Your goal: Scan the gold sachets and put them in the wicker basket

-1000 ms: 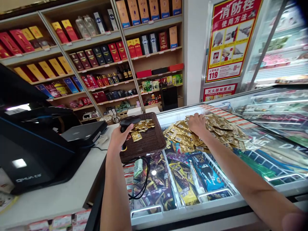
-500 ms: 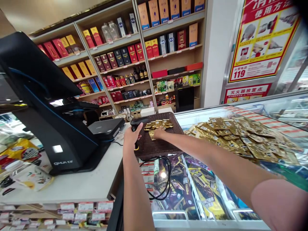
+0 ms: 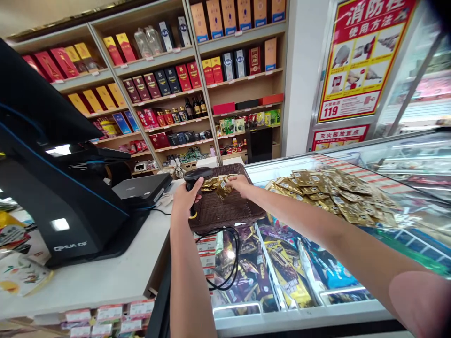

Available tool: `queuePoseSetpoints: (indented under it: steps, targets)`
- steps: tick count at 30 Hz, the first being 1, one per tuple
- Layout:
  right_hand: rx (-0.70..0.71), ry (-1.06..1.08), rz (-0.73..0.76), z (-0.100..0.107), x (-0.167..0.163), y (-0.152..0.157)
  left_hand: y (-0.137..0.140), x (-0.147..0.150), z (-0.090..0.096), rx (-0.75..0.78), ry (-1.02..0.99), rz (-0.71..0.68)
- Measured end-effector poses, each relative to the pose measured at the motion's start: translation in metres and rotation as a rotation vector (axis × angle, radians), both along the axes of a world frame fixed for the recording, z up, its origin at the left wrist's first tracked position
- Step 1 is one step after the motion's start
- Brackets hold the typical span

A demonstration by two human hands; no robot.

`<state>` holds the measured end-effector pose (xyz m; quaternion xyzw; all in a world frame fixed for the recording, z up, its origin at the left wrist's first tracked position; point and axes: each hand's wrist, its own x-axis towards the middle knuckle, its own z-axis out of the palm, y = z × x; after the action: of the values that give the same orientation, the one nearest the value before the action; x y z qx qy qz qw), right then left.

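Observation:
My left hand [image 3: 186,196] is closed around the grip of a black barcode scanner [image 3: 198,174], whose head points right over a brown woven basket [image 3: 225,213]. Pinched in my right hand [image 3: 240,184] is a small gold packet [image 3: 224,189], held above the basket close to the scanner's front. More gold packets [image 3: 210,183] lie at the back of the basket, partly hidden by the scanner. To the right, a big heap of similar gold packets [image 3: 329,190] is spread over the glass freezer top.
A black point-of-sale terminal [image 3: 81,206] stands on the white counter [image 3: 116,277] at left. The scanner's black cable [image 3: 234,277] loops over the freezer [image 3: 282,277], which holds bagged goods. Shelves of boxed bottles [image 3: 183,80] line the back wall.
My right hand has risen from the basket with a gold packet in its fingers. My left hand keeps its hold on the scanner. The view has turned slightly right.

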<state>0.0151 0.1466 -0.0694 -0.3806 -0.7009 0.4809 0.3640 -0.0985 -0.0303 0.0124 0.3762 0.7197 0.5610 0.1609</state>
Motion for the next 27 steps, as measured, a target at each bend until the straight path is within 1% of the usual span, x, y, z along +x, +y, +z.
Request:
queuePoseSetpoints:
  steps: [3, 5, 6, 8, 11, 12, 14, 17, 21, 24, 27]
  targets:
    - [-0.085, 0.318, -0.081, 0.006, 0.051, 0.007, 0.001, 0.006, 0.004, 0.006, 0.012, -0.015]
    - [-0.061, 0.526, -0.124, 0.007, 0.087, 0.012, 0.001, 0.012, 0.008, -0.009, 0.051, -0.04]
    - [-0.017, 0.565, -0.145, 0.007, 0.104, 0.014, 0.001, 0.016, 0.01, -0.023, 0.074, -0.057]
    - [0.085, 0.512, -0.198, 0.006, 0.133, 0.02, 0.001, 0.026, 0.015, -0.053, 0.124, -0.088]
    - [0.212, 0.234, -0.281, 0.005, 0.161, 0.029, -0.002, 0.043, 0.023, -0.106, 0.191, -0.162]
    - [0.24, 0.14, -0.283, 0.005, 0.166, 0.032, -0.003, 0.049, 0.025, -0.126, 0.212, -0.207]
    - [0.273, 0.003, -0.218, 0.008, 0.173, 0.035, -0.005, 0.06, 0.028, -0.173, 0.251, -0.319]
    - [0.239, -0.092, -0.086, 0.015, 0.178, 0.036, -0.005, 0.078, 0.03, -0.239, 0.293, -0.452]
    - [0.178, -0.092, -0.002, 0.023, 0.183, 0.031, 0.001, 0.101, 0.027, -0.28, 0.277, -0.537]
    - [0.156, -0.067, 0.01, 0.025, 0.185, 0.029, 0.008, 0.112, 0.023, -0.296, 0.254, -0.57]
    - [0.136, -0.062, -0.02, 0.024, 0.186, 0.032, 0.012, 0.114, 0.02, -0.298, 0.278, -0.543]
